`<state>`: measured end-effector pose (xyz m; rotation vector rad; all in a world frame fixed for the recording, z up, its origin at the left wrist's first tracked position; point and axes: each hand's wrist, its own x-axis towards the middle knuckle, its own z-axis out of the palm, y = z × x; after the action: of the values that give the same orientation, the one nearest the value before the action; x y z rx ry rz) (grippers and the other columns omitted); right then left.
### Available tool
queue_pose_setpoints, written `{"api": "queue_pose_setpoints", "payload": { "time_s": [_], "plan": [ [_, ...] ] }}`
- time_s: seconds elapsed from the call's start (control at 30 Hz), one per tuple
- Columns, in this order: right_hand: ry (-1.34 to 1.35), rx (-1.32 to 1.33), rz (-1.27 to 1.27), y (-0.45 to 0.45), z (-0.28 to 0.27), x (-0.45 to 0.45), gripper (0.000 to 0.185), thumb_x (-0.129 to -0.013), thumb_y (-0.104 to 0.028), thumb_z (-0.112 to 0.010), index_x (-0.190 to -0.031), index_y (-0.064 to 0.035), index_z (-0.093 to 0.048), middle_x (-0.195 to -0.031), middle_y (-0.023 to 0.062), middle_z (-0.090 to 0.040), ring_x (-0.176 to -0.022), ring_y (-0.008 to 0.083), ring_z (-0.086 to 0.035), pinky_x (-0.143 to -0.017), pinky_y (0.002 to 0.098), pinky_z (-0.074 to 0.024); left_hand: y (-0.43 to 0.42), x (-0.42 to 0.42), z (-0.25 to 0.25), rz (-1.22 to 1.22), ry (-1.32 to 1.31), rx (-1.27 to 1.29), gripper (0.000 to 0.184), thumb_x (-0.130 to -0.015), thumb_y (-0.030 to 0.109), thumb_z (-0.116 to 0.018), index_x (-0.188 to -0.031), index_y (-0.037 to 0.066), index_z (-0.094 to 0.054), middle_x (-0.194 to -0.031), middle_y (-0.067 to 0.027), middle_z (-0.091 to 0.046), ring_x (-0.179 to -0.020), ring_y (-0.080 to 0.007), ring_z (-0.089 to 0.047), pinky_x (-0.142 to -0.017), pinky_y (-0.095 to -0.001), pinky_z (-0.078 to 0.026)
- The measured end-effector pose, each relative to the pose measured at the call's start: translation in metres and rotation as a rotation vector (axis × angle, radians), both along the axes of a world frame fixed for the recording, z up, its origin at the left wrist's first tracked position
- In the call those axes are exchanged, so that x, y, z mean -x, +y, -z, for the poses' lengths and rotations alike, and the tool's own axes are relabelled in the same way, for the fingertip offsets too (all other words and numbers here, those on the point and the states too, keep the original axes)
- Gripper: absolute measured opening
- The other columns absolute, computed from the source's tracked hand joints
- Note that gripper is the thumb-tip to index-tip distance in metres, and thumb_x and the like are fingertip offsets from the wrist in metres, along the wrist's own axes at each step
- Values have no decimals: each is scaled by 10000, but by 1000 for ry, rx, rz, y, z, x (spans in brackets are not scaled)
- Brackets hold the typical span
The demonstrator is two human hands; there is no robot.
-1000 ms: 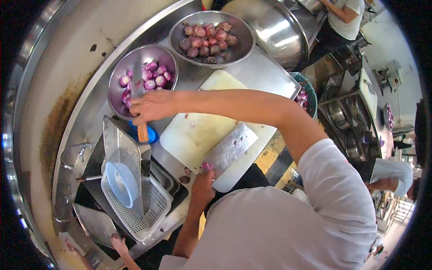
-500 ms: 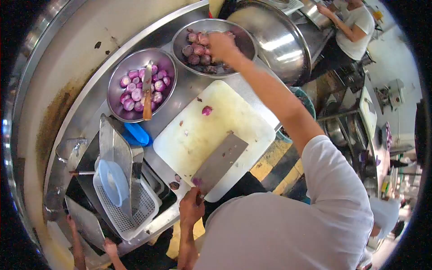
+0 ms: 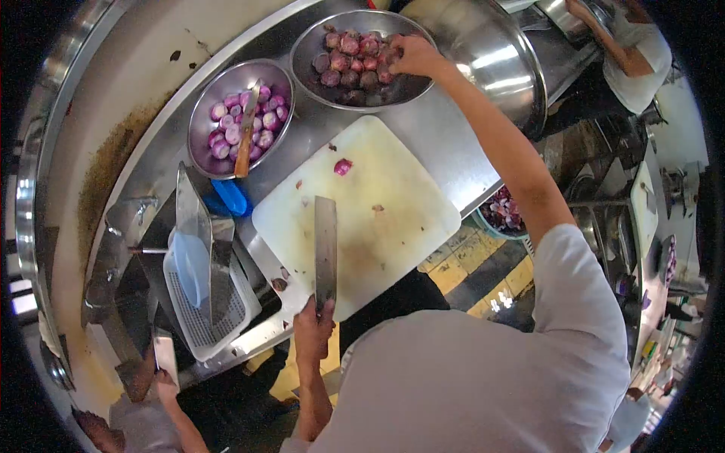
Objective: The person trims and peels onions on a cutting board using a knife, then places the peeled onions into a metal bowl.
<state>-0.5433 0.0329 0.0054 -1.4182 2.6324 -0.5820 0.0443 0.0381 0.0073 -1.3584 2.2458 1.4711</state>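
My left hand is closed round the handle of a cleaver, whose blade stands up on edge over the left part of a white cutting board. My right hand reaches into a steel bowl of unpeeled red onions. Its fingers are curled down on an onion at the bowl's right side; the fingertips are partly hidden. A purple onion piece and small skin scraps lie on the board. A second steel bowl holds peeled onions, with a wooden-handled knife laid across it.
A white plastic basket and a blue object are left of the board. A large steel vessel stands behind my right arm. Below the counter edge is a tub of onion skins. One co-worker's hand holds a blade, lower left.
My right hand has moved to the bowl's right side, uncovering more onions. The cleaver has turned from lying flat over the board to edge-on, further left. The lower-left co-worker has shifted.
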Motion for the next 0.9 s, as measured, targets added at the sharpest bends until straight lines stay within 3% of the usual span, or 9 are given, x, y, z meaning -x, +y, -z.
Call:
{"api": "queue_pose_setpoints", "payload": {
  "time_s": [0.07, 0.13, 0.17, 0.27, 0.33, 0.47, 0.67, 0.77, 0.9],
  "plan": [
    [29, 148, -135, 33, -40, -61, 307, -666, -270, -779, -926, -114, -732, -1039, 191, -703, -936, 383, -683, -850, 454, -546, -5, 5, 9, 21, -64, -6, 276, -991, 241, -606, -1063, -25, -611, -651, -152, -640, -511, -226, -648, -519, -373, -509],
    [-86, 294, -257, 70, -24, -117, 416, -701, -237, -780, -1053, -42, -678, -939, 173, -652, -823, 325, -650, -820, 385, -535, -9, 3, 19, 54, 27, 99, 237, -967, 191, -595, -1041, -34, -607, -683, -212, -651, -575, -336, -678, -551, -423, -517],
    [-168, 241, -207, 87, -19, -155, 402, -698, -194, -775, -1052, -39, -662, -941, 172, -655, -810, 309, -657, -800, 379, -536, -14, -5, 42, 130, 35, 194, 239, -942, 143, -578, -1098, -39, -586, -729, -279, -648, -658, -436, -671, -583, -488, -511],
    [-460, 144, -77, 126, 12, -249, 466, -666, -129, -794, -1089, -41, -619, -939, 166, -656, -774, 314, -665, -757, 385, -543, -14, 16, 25, 144, -63, 256, 280, -931, 122, -578, -1160, -37, -554, -758, -296, -652, -706, -469, -660, -599, -529, -503],
    [-321, 93, -52, 142, 71, -282, 534, -652, -119, -820, -1133, -55, -598, -931, 160, -656, -837, 347, -672, -755, 406, -546, -9, 30, 2, 217, -8, 424, 289, -927, 101, -579, -1187, -20, -535, -757, -280, -660, -716, -454, -672, -600, -534, -506],
    [-391, 326, 29, 161, 62, -309, 488, -685, -74, -797, -1128, -50, -594, -1080, 202, -615, -981, 422, -636, -837, 476, -538, 0, 49, -12, 275, 69, 369, 264, -920, 81, -585, -1171, 11, -545, -719, -254, -657, -678, -446, -664, -590, -524, -511],
    [-461, 289, 33, 158, 50, -309, 382, -730, -43, -754, -1089, -44, -623, -1095, 214, -605, -965, 418, -643, -841, 459, -545, 14, 67, -34, 560, 2, 446, 302, -903, 72, -585, -1196, 8, -545, -674, -239, -634, -667, -444, -654, -629, -543, -516],
    [-430, 322, 36, 158, 52, -311, 347, -745, -40, -747, -1068, -37, -620, -1057, 219, -607, -942, 419, -642, -827, 466, -545, 18, 55, -60, 583, -73, 374, 323, -930, 101, -578, -1233, -3, -537, -721, -281, -645, -698, -458, -665, -648, -544, -523],
    [-410, 331, 45, 158, 55, -311, 325, -757, -49, -751, -1052, -36, -616, -1021, 222, -608, -919, 419, -636, -810, 474, -542, 22, 51, -75, 625, -129, 350, 324, -906, 59, -562, -1211, -40, -512, -682, -257, -640, -672, -460, -659, -648, -558, -517]
  ]
}}
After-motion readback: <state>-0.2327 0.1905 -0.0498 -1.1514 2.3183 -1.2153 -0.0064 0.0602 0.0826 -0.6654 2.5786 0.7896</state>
